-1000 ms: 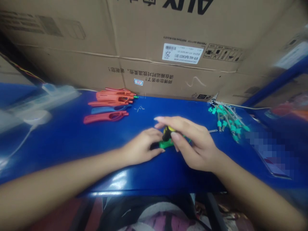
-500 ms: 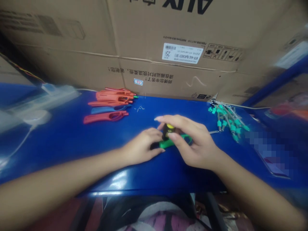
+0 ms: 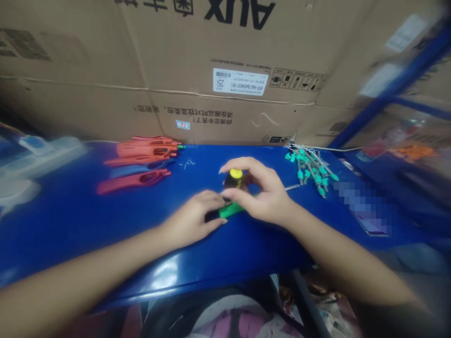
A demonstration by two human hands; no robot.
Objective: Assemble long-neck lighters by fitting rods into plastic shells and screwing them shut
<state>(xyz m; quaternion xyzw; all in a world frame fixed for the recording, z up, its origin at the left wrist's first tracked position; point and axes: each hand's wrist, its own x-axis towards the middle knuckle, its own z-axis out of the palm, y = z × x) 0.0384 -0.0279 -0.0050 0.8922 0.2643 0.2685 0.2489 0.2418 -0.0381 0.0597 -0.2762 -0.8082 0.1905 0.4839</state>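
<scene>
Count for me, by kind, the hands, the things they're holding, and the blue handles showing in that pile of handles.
Hands: 2, the left hand and right hand
Green piece: 1
Black-and-yellow piece: 1
Blue handle: 1
Total: 5 visible

Black, yellow-capped cylindrical tool handle [image 3: 232,181] now more upright; right hand [image 3: 266,191] now covering the looped end of the green plastic handle [image 3: 231,210].

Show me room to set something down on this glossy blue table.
Bare table lies between the red looped plastic handle and left forearm; also between left hand, right hand and front edge. Crowded: back right, under teal-and-silver metal rods.
</scene>
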